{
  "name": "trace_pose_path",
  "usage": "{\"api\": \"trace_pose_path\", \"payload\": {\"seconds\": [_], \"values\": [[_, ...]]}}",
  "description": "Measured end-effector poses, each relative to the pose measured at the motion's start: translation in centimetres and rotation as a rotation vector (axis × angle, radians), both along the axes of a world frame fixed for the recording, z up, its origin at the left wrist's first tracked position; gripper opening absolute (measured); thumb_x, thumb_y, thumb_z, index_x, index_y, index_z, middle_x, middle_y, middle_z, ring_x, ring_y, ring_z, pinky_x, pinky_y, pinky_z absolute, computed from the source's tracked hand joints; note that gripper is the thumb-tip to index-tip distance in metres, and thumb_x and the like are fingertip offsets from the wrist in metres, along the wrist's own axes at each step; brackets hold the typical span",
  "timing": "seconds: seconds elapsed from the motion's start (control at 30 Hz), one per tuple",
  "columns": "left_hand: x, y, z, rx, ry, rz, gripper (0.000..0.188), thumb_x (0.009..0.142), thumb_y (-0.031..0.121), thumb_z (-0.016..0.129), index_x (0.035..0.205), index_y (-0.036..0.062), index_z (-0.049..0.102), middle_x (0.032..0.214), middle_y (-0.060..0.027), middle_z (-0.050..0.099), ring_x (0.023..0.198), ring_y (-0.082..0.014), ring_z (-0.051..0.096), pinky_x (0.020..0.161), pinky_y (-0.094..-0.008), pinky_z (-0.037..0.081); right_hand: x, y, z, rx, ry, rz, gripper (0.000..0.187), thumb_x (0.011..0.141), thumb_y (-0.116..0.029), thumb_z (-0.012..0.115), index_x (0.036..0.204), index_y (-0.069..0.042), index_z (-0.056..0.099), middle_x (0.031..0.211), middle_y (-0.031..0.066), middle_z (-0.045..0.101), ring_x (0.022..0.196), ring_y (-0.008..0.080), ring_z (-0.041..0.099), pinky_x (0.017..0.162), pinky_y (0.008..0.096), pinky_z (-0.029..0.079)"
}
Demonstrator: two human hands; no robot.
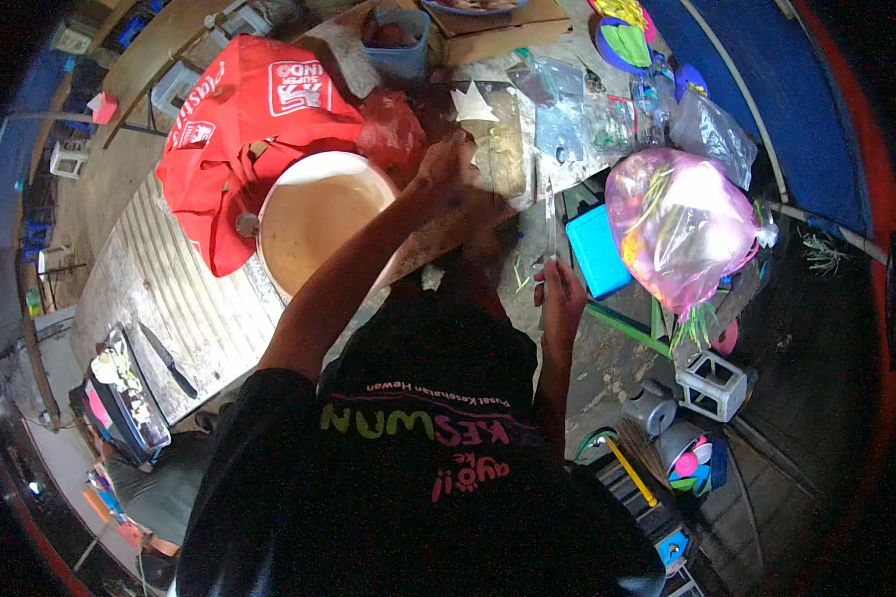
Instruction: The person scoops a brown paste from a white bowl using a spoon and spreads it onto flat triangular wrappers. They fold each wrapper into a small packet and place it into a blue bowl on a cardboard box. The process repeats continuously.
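1. Silvery knife (552,224): held in the right hand (561,289), its blade pointing away from the person, the tip near the edge of the desk (184,284).
2. Right hand: fingers curled round the handle, pinching it.
3. Left hand (448,164): reaches forward over the near left part of the board (508,164), fingers bunched; blur and shadow hide whether it grips anything, so I cannot tell.
4. White scraps (474,102) lie at the board's far end.
5. White basin (319,224), holding a cloudy brown liquid, sits left of the board; the left forearm crosses its right side in view.
6. Red bag (254,124) slumps against the basin's far left side.
7. Blue tub (396,62) stands at the far side of the desk.
8. Pink bag (677,224), with green stalks poking out, is to the right, beside a blue tray (597,254).
9. Black knife (167,358) lies on the desk's near left part.
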State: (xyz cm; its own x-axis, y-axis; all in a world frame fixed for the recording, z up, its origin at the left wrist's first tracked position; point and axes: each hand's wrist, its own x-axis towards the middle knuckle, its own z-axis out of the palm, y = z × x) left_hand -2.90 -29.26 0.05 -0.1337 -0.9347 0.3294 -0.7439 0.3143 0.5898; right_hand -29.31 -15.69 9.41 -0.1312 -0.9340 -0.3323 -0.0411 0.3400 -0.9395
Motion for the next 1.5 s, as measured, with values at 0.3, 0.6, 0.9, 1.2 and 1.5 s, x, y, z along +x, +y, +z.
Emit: {"api": "trace_pose_path", "payload": {"seconds": [0.3,0.6,0.9,1.2,1.5], "values": [[-1.3,1.0,3.9,0.004,-0.108,0.104,0.017,0.085,0.015,0.060,0.096,0.0025,0.064,0.095,-0.0189,0.064,0.085,-0.0388,0.064,0.067,-0.0476,0.053,-1.4,-7.7,0.4,0.008,-0.037,0.159,0.023,0.096,-0.021,0.062,0.104,0.000,0.066,0.071,0.0007,0.057,0.053,0.0048,0.047,0.047,0.0216,0.035],[-0.6,2.2,6.2,0.406,0.643,0.422,0.023,0.090,0.021,0.067,0.097,-0.0014,0.068,0.086,-0.0071,0.066,0.077,-0.0153,0.061,0.069,-0.0302,0.050,4.2,-15.1,-2.2,-0.064,-0.008,0.332,0.032,0.081,-0.028,0.080,0.098,-0.005,0.065,0.075,-0.0034,0.059,0.065,0.0057,0.053,0.058,0.0235,0.042],[-2.7,3.4,8.9,0.472,0.938,0.444,0.019,0.092,0.019,0.058,0.101,0.0046,0.065,0.088,-0.0005,0.064,0.077,-0.0100,0.057,0.069,-0.0231,0.045,8.6,-18.7,-5.8,-0.287,-0.132,0.415,0.050,0.077,-0.027,0.083,0.115,-0.003,0.061,0.111,0.0077,0.064,0.099,0.0165,0.061,0.087,0.0318,0.049],[-0.7,3.3,7.9,0.655,1.340,0.290,0.012,0.089,0.020,0.053,0.091,0.0089,0.058,0.092,-0.0023,0.061,0.082,-0.0137,0.058,0.074,-0.0283,0.049,7.7,-21.1,-6.2,0.137,-0.410,0.673,0.043,0.080,-0.014,0.079,0.118,-0.007,0.059,0.117,0.0078,0.063,0.095,0.0138,0.063,0.083,0.0285,0.051],[0.0,3.6,9.0,0.622,1.616,0.091,0.014,0.088,0.018,0.056,0.098,0.0082,0.055,0.093,-0.0068,0.062,0.083,-0.0227,0.062,0.071,-0.0342,0.052,8.5,-19.4,-2.7,0.205,-0.517,0.687,0.036,0.080,-0.010,0.077,0.112,-0.010,0.061,0.100,-0.0004,0.065,0.084,0.0096,0.062,0.058,0.0222,0.049]]}}
